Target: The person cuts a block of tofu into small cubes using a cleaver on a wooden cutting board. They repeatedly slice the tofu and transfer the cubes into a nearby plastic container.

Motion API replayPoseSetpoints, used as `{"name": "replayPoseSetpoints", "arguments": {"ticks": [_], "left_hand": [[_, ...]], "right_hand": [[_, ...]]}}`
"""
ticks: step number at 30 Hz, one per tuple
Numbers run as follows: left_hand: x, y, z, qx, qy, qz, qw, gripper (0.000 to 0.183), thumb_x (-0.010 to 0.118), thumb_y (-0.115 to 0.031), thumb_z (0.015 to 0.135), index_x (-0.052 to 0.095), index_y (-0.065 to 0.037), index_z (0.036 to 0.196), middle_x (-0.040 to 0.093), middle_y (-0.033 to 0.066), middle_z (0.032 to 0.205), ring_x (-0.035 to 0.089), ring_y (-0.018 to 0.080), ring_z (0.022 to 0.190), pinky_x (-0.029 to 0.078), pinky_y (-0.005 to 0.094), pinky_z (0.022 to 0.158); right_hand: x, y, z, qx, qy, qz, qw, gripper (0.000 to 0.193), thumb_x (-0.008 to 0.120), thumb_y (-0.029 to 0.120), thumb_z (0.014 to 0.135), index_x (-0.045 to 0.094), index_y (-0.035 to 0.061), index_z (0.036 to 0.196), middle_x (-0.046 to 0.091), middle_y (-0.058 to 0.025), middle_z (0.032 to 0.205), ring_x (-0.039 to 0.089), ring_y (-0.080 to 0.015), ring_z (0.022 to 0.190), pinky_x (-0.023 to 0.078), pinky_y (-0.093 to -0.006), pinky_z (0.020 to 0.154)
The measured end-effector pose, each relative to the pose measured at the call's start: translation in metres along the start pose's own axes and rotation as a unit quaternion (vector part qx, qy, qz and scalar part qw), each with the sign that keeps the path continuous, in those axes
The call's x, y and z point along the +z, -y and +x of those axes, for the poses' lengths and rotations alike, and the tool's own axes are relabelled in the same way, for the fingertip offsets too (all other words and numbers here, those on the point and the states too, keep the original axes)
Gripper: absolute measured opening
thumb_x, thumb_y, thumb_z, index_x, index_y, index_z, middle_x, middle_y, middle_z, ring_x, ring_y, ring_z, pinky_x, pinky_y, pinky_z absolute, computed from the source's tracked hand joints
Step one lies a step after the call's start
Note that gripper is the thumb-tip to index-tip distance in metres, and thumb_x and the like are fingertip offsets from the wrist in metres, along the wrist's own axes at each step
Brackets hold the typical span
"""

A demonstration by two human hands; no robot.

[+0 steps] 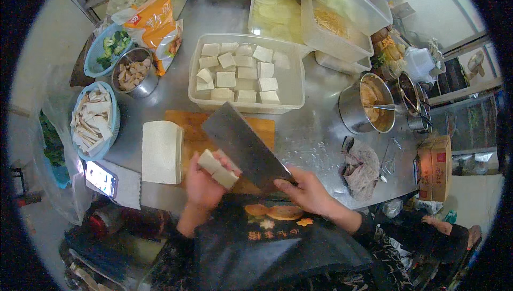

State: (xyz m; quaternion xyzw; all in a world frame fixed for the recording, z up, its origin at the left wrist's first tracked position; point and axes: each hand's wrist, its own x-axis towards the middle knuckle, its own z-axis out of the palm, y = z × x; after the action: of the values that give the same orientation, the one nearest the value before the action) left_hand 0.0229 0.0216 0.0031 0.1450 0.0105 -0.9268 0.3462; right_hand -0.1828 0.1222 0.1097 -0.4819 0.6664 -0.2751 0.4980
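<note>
My left hand (202,188) is closed round a small stack of white tofu pieces (218,169), held above the near edge of a wooden cutting board (262,126). In my right hand (310,190) is a wide cleaver (240,141), gripped by its handle, its broad dark blade slanting up and left over the board. The blade passes just right of the held tofu; whether they touch I cannot tell. A large uncut tofu block (161,152) lies across the board's left side. Beyond the board stands a clear plastic tub (291,85) with several tofu blocks in it.
At left are a blue basket of white strips (96,120), a steel bowl of chunks (134,73), a broccoli basket (109,50) and a lit phone (101,178). Stacked plastic boxes (336,37) stand far right, with a steel pot (355,109) and a crumpled rag (360,165) nearer.
</note>
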Motion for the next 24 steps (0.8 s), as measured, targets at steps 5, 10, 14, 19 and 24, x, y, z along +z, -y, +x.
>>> {"name": "replayPoseSetpoints", "arguments": {"ticks": [5,10,14,19,24], "left_hand": [[0.016,-0.001,-0.013,-0.003,-0.174,0.015,0.985,0.053,0.031,-0.046,0.089,0.046,-0.001,0.113,0.051,0.0169,0.114,0.050,0.0291,0.102,0.037,0.0473,0.093],[0.006,0.007,-0.011,-0.009,-0.175,-0.021,0.984,0.051,0.034,-0.045,0.088,0.048,-0.002,0.110,0.051,0.0156,0.114,0.049,0.0279,0.103,0.036,0.0471,0.094],[0.000,0.009,-0.010,0.001,-0.148,-0.018,0.989,0.050,0.034,-0.045,0.088,0.047,-0.002,0.110,0.052,0.0148,0.111,0.049,0.0275,0.104,0.035,0.0466,0.095],[0.006,0.011,-0.010,0.003,-0.174,-0.014,0.985,0.050,0.033,-0.046,0.088,0.045,-0.003,0.112,0.052,0.0141,0.111,0.048,0.0273,0.105,0.035,0.0462,0.095],[0.009,0.012,-0.010,0.012,-0.165,0.000,0.986,0.052,0.032,-0.047,0.088,0.045,-0.003,0.113,0.052,0.0139,0.111,0.047,0.0270,0.105,0.035,0.0457,0.095]], "right_hand": [[-0.004,0.002,0.001,-0.007,-0.054,-0.168,0.984,0.021,0.054,0.015,0.084,0.051,0.0038,0.101,0.053,-0.0204,0.066,0.053,-0.0324,0.056,0.042,-0.0365,0.051],[0.003,-0.002,0.003,-0.039,-0.052,-0.219,0.974,0.022,0.053,0.014,0.083,0.050,0.0070,0.103,0.056,-0.0212,0.073,0.054,-0.0409,0.067,0.043,-0.0443,0.054],[0.005,-0.009,0.005,-0.043,-0.019,-0.260,0.964,0.025,0.050,0.016,0.084,0.047,0.0091,0.108,0.057,-0.0210,0.078,0.055,-0.0400,0.070,0.045,-0.0461,0.057],[0.013,-0.022,0.012,-0.025,0.012,-0.310,0.950,0.025,0.047,0.018,0.084,0.042,0.0072,0.106,0.057,-0.0214,0.080,0.055,-0.0417,0.071,0.044,-0.0487,0.058],[0.025,-0.050,0.031,0.003,0.033,-0.328,0.944,0.021,0.048,0.016,0.084,0.041,0.0058,0.101,0.057,-0.0228,0.076,0.054,-0.0424,0.069,0.042,-0.0498,0.057]]}}
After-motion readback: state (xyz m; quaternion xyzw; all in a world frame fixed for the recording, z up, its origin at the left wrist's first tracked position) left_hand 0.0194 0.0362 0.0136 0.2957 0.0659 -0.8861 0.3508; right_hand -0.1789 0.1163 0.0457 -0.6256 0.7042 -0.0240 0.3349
